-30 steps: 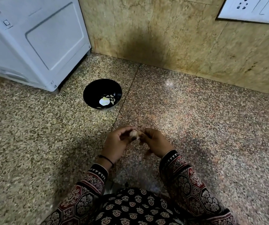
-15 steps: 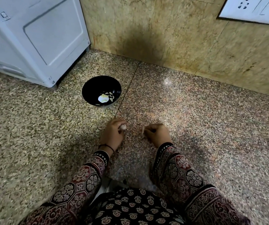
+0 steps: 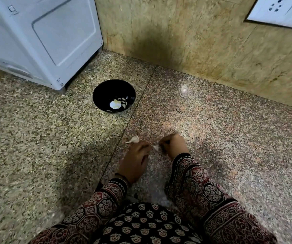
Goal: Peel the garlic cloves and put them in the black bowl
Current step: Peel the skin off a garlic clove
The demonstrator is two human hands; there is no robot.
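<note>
The two hands are low and close together, almost touching. The right hand (image 3: 174, 145) is curled tight and pinches a small pale piece of garlic (image 3: 155, 147). The left hand (image 3: 135, 162) reaches to the same piece, but the blur hides whether it grips it. To peel well, I think one hand should hold the piece firm while the other pulls the dry skin from the tip, gently, so the flesh is not bruised. Just beside the left hand, another pale garlic scrap (image 3: 133, 140) lies on the speckled granite surface (image 3: 212, 129). The round black bowl (image 3: 106, 88) stands further away, with several peeled cloves (image 3: 124, 103) inside it. Nothing lies between it and the hands. A large white appliance (image 3: 53, 41) stands behind the bowl.
</note>
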